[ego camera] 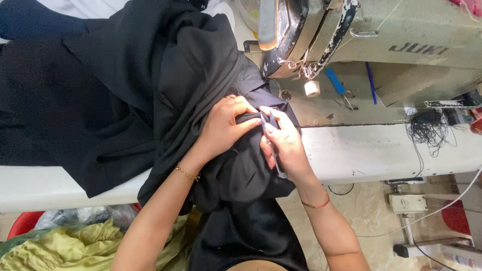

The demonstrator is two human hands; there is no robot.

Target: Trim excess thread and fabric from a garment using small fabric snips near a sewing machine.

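White laminate forms the sewing table, with a worn cream-grey industrial sewing machine standing at 1 o'clock and a tiled floor showing beyond the front edge at 4 o'clock. A large black woven garment covers the table from 9 o'clock to the centre and spills over the front edge toward the operator's lap.

Left hand: curled down at the centre, fingers pressed together and pinching a raised fold of the black garment. A thin gold chain bracelet sits on that wrist.

Right hand: just beside the left, closed around small grey metal thread snips. The blades point at the pinched fold; whether they are parted cannot be told. A red thread band circles this wrist.

Handling judgement: the cloth appears light, soft and limp, drapes in deep folds and probably slides readily on the laminate. It is best taken by pinching a fold close to the working point, as the left hand does, so the layer stays taut.

Surroundings: a white thread bobbin and a blue-handled tool lie on the machine bed at 1 o'clock; a tangle of black thread lies at 3 o'clock; olive-green crumpled fabric sits below the table at 7 o'clock.
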